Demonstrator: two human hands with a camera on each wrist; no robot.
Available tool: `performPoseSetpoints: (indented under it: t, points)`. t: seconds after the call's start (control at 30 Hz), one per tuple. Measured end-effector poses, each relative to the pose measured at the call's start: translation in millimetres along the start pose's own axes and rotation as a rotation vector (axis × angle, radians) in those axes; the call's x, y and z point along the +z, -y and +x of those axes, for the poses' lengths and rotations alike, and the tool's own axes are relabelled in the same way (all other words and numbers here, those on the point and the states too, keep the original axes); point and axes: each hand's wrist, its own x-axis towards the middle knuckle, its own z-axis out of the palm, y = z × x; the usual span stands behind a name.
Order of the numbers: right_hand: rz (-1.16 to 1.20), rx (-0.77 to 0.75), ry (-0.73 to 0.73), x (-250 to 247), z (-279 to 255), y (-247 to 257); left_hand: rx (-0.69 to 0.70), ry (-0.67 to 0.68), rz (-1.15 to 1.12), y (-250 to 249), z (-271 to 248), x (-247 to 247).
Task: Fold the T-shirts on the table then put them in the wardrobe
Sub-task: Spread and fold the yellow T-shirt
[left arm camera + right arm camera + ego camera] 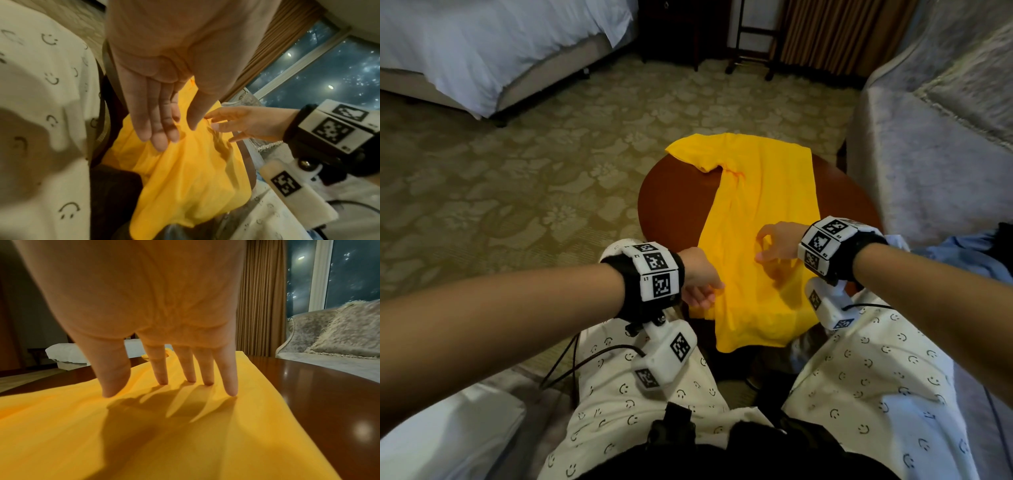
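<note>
Yellow T-shirt (760, 219) spread over the round worktop (674, 205).
Head view: left hand (700, 277) at its near left edge, right hand (779, 245) on top. Left wrist view: fingers (158, 123) straight, touching cloth. Right wrist view: fingertips (231, 386) spread on it.

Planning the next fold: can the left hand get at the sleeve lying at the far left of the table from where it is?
Probably yes. The left hand is open at the shirt's near edge, and only bare table lies between it and the sleeve, though it is a long stretch.
</note>
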Motion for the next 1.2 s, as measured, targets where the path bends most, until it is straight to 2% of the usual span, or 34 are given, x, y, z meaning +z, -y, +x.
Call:
performPoseSetpoints:
  t: [0.13, 0.27, 0.4, 0.63, 0.77, 0.9, 1.0, 1.13, 1.2]
  points:
    - [-0.012, -0.007, -0.007, 2, 1, -1, -0.046, -0.041, 0.023, 7, 2, 1]
    - [-0.031, -0.006, -0.018, 3, 3, -2, -0.084, -0.089, -0.071, 9, 7, 6]
    - [-0.031, -0.007, -0.02, 4, 6, -4, -0.016, -0.055, -0.008, 6, 5, 5]
    - [-0.061, -0.019, 0.002, 1, 7, -5, 0.011, 0.075, 0.0, 13, -19, -37]
    - [-0.04, -0.009, -0.001, 0, 9, -2, 0.002, -0.004, 0.082, 31, -14, -38]
    - [-0.003, 0.001, 0.003, 1, 12, -2, -0.016, -0.003, 0.16, 32, -4, -28]
    - [-0.008, 0.003, 0.001, 1, 11, -3, -0.001, 0.018, 0.027, 29, 3, -26]
    - [-0.034, 0.006, -0.002, 2, 10, -4, 0.063, -0.041, -0.395, 30, 9, -23]
    - [-0.044, 0.005, -0.009, 2, 9, -3, 0.121, -0.055, -0.482, 33, 6, -20]
